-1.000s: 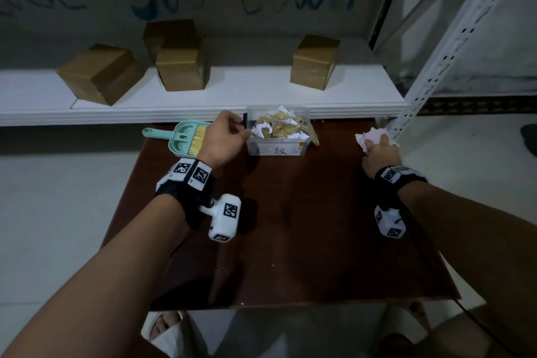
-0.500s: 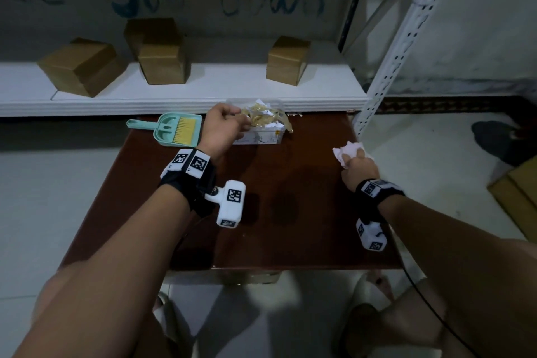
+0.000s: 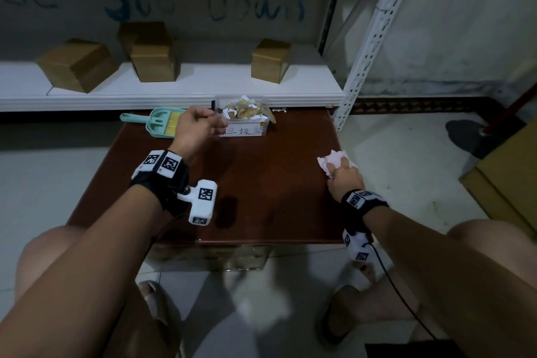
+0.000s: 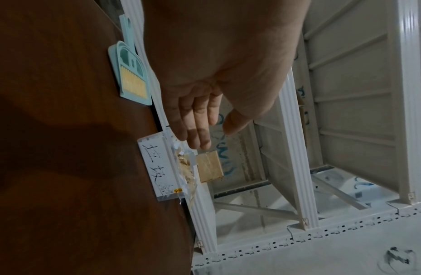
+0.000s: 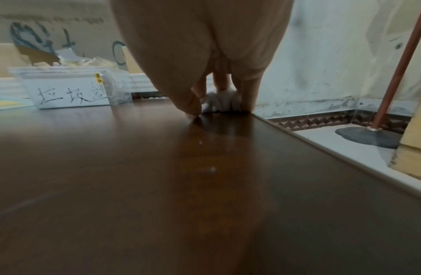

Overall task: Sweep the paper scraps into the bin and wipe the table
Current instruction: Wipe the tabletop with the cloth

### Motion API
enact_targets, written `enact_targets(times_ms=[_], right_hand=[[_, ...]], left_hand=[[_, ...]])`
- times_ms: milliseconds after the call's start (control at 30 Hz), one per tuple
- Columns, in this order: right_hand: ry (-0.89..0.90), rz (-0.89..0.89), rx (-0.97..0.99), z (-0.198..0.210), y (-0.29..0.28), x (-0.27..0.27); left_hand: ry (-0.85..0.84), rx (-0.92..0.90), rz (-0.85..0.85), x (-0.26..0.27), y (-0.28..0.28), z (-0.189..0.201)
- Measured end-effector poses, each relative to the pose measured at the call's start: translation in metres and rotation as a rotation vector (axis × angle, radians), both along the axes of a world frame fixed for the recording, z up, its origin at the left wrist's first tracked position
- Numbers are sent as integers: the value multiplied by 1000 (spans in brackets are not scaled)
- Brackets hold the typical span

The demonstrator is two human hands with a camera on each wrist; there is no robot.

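left hand raised with fingers relaxed, right hand pressing down

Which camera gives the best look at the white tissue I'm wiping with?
The head view: the crumpled tissue shows from above under the right hand at the table's right edge. The right wrist view shows a sliver between the fingers. The left wrist view misses it.
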State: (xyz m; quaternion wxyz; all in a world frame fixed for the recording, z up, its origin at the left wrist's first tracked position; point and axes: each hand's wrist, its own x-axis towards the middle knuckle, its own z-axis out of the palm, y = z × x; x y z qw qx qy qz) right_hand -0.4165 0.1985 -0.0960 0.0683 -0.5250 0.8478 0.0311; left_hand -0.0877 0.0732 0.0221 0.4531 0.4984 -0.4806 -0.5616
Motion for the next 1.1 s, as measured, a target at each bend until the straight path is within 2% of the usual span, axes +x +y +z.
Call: enact_targets(times_ms=[200, 333, 667, 833, 1100], right_hand=[[86, 92, 68, 26, 25, 10], [83, 144, 58, 46, 50, 19], [121, 228, 76, 90, 119, 45], [130, 251, 91, 91, 130, 51], [213, 372, 107, 48, 121, 25]], left_hand=[[45, 12, -35, -2, 32, -10], [72, 22, -77, -8, 50, -9], [36, -21, -73, 8, 59, 2], [49, -21, -73, 9, 63, 4], [39, -7, -107, 2, 64, 4]])
